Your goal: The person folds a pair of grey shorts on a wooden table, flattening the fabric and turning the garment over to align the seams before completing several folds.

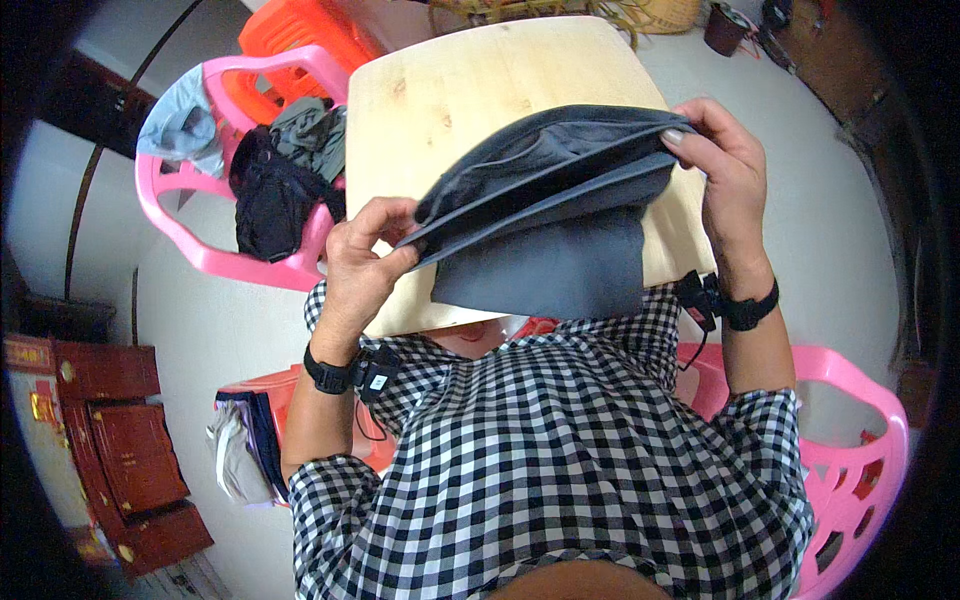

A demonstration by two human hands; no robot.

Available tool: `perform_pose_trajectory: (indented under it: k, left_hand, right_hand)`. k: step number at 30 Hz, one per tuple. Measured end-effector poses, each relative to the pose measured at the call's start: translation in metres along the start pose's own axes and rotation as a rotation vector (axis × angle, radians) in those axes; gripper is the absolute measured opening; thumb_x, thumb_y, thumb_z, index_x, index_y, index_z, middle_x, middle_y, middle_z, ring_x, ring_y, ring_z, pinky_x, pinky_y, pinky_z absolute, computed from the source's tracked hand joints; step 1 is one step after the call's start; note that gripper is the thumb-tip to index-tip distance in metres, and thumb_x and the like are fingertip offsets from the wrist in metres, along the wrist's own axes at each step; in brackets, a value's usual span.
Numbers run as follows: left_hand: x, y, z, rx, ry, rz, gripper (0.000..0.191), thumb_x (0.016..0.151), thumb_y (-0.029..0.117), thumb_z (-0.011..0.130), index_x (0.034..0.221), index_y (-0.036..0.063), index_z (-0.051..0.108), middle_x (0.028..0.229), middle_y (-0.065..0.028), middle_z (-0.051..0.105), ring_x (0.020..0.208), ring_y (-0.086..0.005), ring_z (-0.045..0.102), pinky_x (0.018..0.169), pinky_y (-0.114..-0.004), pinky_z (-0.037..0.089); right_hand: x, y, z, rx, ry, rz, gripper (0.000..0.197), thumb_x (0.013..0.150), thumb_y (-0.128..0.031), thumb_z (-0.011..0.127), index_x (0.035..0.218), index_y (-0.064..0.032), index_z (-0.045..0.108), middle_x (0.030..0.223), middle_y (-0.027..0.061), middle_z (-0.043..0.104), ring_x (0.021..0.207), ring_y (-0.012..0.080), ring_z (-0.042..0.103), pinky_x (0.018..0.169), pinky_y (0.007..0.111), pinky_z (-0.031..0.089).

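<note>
A dark grey cloth garment [547, 255] is stretched between my two hands above a pale wooden tabletop [510, 67]. My left hand [371, 251] pinches one end of its folded band between thumb and fingers. Higher up on the right, my right hand [716, 150] grips the other end, with the thumb on top. The band hangs slightly apart between them, showing the inside of the fabric, and the lower part drops towards the near edge of the table. Whether that lower part touches the wood, I cannot tell. Each wrist bears a black strap with a small device.
A pink plastic chair [199, 259] at the left holds a black garment [274, 206], grey-green cloth [307, 135] and a light blue cloth [180, 131]. Orange stools [300, 45] stand behind it. Folded clothes [244, 450] lie on a red seat at lower left. A red-brown cabinet [135, 457] stands beyond.
</note>
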State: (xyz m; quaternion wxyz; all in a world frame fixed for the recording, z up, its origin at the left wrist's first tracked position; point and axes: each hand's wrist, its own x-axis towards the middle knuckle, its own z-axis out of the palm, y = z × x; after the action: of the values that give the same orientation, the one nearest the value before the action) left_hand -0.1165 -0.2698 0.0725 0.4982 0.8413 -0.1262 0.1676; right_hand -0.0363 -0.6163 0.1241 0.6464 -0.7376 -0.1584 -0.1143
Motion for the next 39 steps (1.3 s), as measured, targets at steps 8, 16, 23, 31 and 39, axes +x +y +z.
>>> perform_pose_trajectory:
  k: [8,16,23,31,39]
  left_hand:
    - [-0.004,0.006,0.017,0.059,-0.101,0.16,0.037,0.075,-0.002,0.067,0.111,0.0061,0.069,0.076,-0.0062,0.055,0.069,-0.0166,0.056,0.065,-0.028,0.047]
    - [-0.012,0.009,0.074,0.092,-0.064,0.376,0.047,0.066,0.022,0.084,0.109,0.0087,0.07,0.099,-0.0109,0.055,0.089,-0.0236,0.056,0.07,-0.032,0.046]
    - [-0.003,0.026,0.086,0.305,-0.078,0.413,0.046,0.066,0.032,0.082,0.104,0.0102,0.07,0.09,-0.0111,0.05,0.082,-0.0266,0.051,0.068,-0.036,0.042]
    - [-0.014,0.008,0.097,0.614,-0.061,0.106,0.048,0.067,0.039,0.078,0.096,0.0006,0.07,0.092,-0.0162,0.051,0.089,-0.0327,0.051,0.077,-0.041,0.041]
    - [-0.015,-0.008,0.065,0.714,-0.054,0.006,0.055,0.074,0.049,0.074,0.095,-0.0021,0.07,0.086,-0.0158,0.051,0.085,-0.0326,0.053,0.07,-0.041,0.042]
  right_hand:
    - [-0.01,0.002,0.009,0.026,-0.007,0.039,0.006,0.083,-0.005,0.063,0.088,-0.0013,0.064,0.08,-0.0033,0.059,0.073,0.0049,0.052,0.066,0.019,0.04]
    - [-0.016,-0.007,0.018,-0.014,-0.046,-0.012,0.009,0.083,-0.005,0.067,0.089,0.0006,0.064,0.081,-0.0028,0.061,0.074,0.0045,0.053,0.066,0.019,0.042]
    - [-0.003,-0.017,0.035,-0.05,-0.056,-0.062,0.01,0.082,-0.005,0.069,0.086,0.0024,0.064,0.076,-0.0021,0.061,0.07,0.0046,0.054,0.064,0.019,0.042]
    - [0.015,-0.024,0.038,-0.145,-0.022,-0.19,0.009,0.082,-0.007,0.068,0.085,0.0017,0.065,0.075,-0.002,0.062,0.07,0.005,0.054,0.064,0.02,0.043]
    - [0.026,-0.015,0.012,-0.106,0.059,-0.132,0.007,0.083,-0.007,0.068,0.083,-0.0005,0.067,0.075,-0.0046,0.061,0.07,0.0038,0.053,0.064,0.019,0.041]
